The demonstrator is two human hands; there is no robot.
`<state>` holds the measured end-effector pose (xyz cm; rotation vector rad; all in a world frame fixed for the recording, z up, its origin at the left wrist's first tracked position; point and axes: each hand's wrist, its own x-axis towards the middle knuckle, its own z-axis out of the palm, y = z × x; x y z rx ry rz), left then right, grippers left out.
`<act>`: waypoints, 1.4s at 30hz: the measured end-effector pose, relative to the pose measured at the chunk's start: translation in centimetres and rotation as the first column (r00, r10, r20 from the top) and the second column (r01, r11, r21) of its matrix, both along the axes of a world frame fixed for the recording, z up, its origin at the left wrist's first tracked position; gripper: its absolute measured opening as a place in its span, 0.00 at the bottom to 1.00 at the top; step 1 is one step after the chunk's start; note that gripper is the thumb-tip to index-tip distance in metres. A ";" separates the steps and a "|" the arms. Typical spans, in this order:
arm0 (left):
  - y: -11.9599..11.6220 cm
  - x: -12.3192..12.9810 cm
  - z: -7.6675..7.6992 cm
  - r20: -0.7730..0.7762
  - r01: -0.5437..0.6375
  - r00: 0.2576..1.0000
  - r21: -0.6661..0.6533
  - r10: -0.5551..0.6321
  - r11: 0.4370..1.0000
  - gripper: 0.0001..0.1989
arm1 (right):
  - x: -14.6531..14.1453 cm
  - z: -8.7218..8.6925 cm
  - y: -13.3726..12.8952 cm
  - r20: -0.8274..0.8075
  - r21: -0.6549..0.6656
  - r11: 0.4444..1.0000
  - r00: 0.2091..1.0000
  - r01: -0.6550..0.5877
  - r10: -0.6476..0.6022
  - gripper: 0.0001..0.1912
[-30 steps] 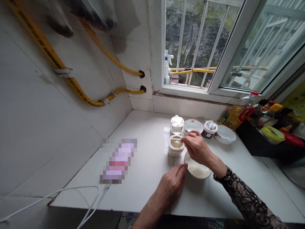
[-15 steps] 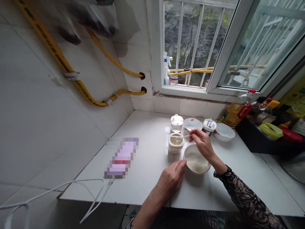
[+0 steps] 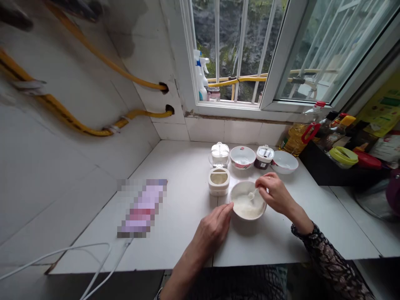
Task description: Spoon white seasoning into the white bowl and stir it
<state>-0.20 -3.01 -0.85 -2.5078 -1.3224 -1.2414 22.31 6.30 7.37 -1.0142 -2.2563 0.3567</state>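
Observation:
A white bowl (image 3: 249, 216) with pale powdery contents stands near the front of the counter. My left hand (image 3: 215, 225) is at its left side, fingers together and fingertips holding the rim. Pinched in my right hand (image 3: 273, 192) is a small white spoon (image 3: 251, 195), its head over the inside of the bowl. Just left of the bowl sits an open cream-coloured seasoning jar (image 3: 218, 189); its clear lid (image 3: 219, 152) is tipped back behind it. What the spoon head carries is too small to tell.
Behind are a floral bowl (image 3: 243, 160), a dark-based jar (image 3: 264, 157) and another white bowl (image 3: 285, 162). An oil bottle (image 3: 295, 137) and a black condiment rack (image 3: 325, 171) stand at right. A blurred purple object (image 3: 142, 206) and a white cable (image 3: 109, 250) lie left.
My right hand has brought the spoon from over the open jar to over the bowl, moving right and down. My left hand stays at the bowl. The camera view has shifted.

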 end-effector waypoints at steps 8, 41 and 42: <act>0.1 -0.1 0.2 -0.006 0.007 1.000 0.001 -0.007 1.000 0.19 | -0.9 -0.9 0.5 -0.006 0.068 0.998 1.000 -0.004 0.004 0.10; 0.0 -0.1 0.3 -0.004 0.007 1.000 0.012 -0.007 1.000 0.20 | -1.6 -2.1 0.5 -0.496 -0.509 0.860 0.829 -0.036 -0.259 0.06; 0.0 -0.1 0.4 -0.003 0.007 1.000 0.010 -0.007 1.000 0.20 | -1.8 -2.3 0.4 -0.451 -0.440 0.898 0.867 -0.010 -0.211 0.07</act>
